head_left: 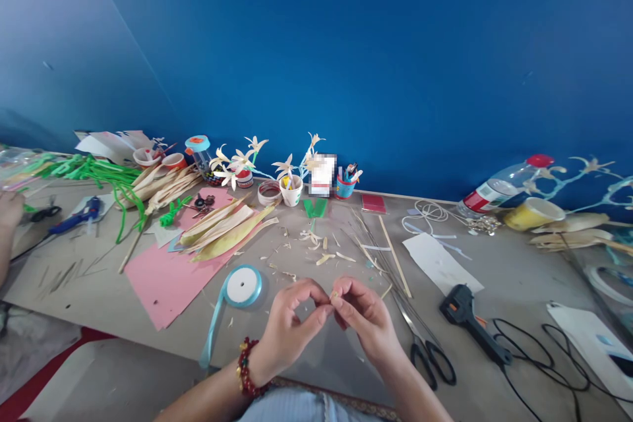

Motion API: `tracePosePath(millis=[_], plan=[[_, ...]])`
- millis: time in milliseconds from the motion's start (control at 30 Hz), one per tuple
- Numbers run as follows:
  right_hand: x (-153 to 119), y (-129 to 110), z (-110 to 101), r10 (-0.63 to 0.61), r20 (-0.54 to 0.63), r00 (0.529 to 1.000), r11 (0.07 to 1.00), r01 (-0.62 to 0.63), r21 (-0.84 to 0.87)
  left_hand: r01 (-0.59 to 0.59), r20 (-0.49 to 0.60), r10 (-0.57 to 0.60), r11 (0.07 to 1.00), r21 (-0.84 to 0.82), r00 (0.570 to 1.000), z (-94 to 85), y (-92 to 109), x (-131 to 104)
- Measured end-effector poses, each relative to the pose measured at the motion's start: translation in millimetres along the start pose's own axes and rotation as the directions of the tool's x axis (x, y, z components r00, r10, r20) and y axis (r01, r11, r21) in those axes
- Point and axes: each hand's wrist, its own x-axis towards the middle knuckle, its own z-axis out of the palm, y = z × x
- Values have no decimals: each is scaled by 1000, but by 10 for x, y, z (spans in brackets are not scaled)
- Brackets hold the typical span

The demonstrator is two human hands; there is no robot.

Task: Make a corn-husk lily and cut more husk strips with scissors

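My left hand (297,320), with a red beaded bracelet (246,367) at the wrist, has thumb and fingertips pinched together at the centre front. Touching it at the fingertips is my right hand (363,316), also pinched. A tiny pale piece (335,295) shows at the right fingertips; what the left fingers hold is too small to make out. Left of my hands lies a roll of light blue ribbon (242,285), its tail hanging to the table edge. Pale scraps (325,258) and a small pale flower (310,235) lie beyond the fingers.
Scissors (432,359) and a black glue gun (475,324) with its cord lie at the right. Pink paper (165,280) with dried husks (227,231) is at the left. Flowers in cups, a pen cup (345,187) and a bottle (504,186) line the back. Another person's hand (10,211) is far left.
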Motion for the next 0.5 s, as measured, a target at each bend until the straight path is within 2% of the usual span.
tracePosePath(millis=[100, 200, 267, 400, 433, 500], plan=[[-3, 13, 13, 6, 8, 1000, 999, -6, 43, 110, 48, -101, 962, -252, 994, 23, -27, 0], [-2, 32, 36, 23, 3, 1000, 992, -24, 123, 260, 139, -219, 815, -517, 966, 47, -37, 1], [-3, 33, 47, 37, -9, 999, 988, -35, 152, 273, 147, -230, 795, -542, 962, 47, -23, -2], [-5, 4, 57, 53, -31, 998, 985, -47, 168, 168, 83, -147, 900, -402, 986, 21, -5, -14], [-4, -7, 59, 57, -29, 998, 983, -51, 176, 178, 91, -154, 887, -425, 984, 18, -15, -17], [0, -23, 67, 64, -17, 998, 980, -59, 192, 270, 155, -222, 788, -553, 963, 26, -51, -19]])
